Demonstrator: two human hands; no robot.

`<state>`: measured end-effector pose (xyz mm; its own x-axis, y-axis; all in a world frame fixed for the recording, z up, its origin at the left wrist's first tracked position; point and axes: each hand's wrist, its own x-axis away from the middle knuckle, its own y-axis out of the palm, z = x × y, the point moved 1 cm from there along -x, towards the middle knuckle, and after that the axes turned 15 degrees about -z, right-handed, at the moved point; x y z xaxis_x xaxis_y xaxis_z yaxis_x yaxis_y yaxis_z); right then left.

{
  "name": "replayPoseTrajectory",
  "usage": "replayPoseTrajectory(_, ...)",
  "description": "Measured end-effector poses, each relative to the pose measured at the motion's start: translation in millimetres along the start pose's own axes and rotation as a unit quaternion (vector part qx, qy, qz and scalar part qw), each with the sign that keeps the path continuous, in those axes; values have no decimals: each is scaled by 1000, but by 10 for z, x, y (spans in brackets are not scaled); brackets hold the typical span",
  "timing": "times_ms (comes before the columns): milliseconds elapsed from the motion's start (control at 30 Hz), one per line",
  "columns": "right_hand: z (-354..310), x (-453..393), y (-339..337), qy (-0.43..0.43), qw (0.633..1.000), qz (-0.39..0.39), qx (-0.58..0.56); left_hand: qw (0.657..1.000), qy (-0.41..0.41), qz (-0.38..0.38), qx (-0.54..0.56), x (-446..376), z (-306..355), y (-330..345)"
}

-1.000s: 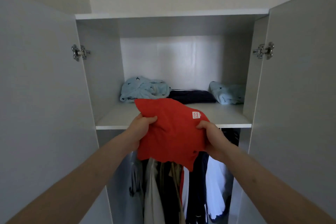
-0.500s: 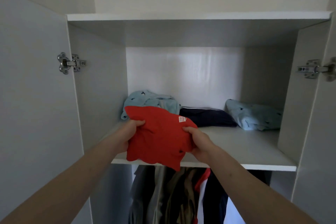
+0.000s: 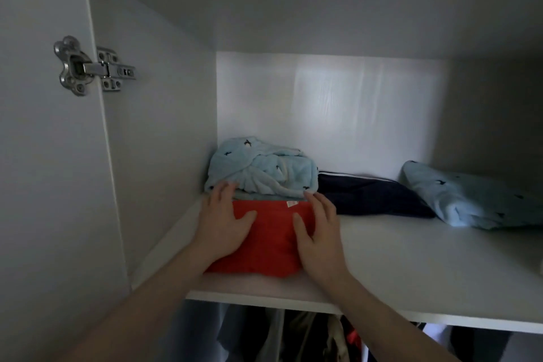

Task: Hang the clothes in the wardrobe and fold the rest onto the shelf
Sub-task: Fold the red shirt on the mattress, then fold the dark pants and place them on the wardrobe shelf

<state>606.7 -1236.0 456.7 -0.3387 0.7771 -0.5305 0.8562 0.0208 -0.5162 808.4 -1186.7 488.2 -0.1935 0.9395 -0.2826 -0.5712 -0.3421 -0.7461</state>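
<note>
A folded red garment lies on the white wardrobe shelf near its left end, in front of a light blue fleece bundle. My left hand rests flat on the garment's left side with fingers spread. On its right side my right hand presses down flat, fingertips reaching the blue bundle's edge. A small white label shows at the red garment's far edge.
A folded dark navy garment and a second light blue bundle lie further right on the shelf. Hanging clothes show below the shelf. The open left door with its metal hinge stands at the left.
The red garment went from held in the air in front of the shelf to lying on it. Both hands went from gripping its edges to lying flat on top.
</note>
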Motion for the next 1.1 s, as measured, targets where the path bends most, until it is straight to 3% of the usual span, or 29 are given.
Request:
replayPoseTrajectory(67, 61, 45, 75, 8, 997, -73, 4, 994, 73, -81, -4, 84, 71, 170)
replayPoseTrajectory(167, 153, 13, 105, 88, 981, -163, -51, 976, 51, -190, -91, 163, 4, 456)
replayPoseTrajectory(267, 183, -53, 156, 101, 973, -204, -41, 977, 48, -188, -86, 91, -148, 529)
replayPoseTrajectory(400, 187, -220, 305, 131, 961, -235, 56, 977, 45, -187, -94, -146, -369, 443)
replayPoseTrajectory(667, 226, -146, 340, 123, 959, -242, 86, 979, 38, -178, -90, -265, -523, 424)
replayPoseTrajectory(867, 188, 1, 293, 139, 943, -272, 135, 977, 5, -151, -147, -165, -498, 473)
replayPoseTrajectory(967, 134, 112, 183, 146, 941, -286, 104, 980, -8, -133, -147, -6, -419, 473)
replayPoseTrajectory(1100, 105, 444, -216, 144, 949, -278, -29, 984, 7, -122, -128, 383, -254, 440)
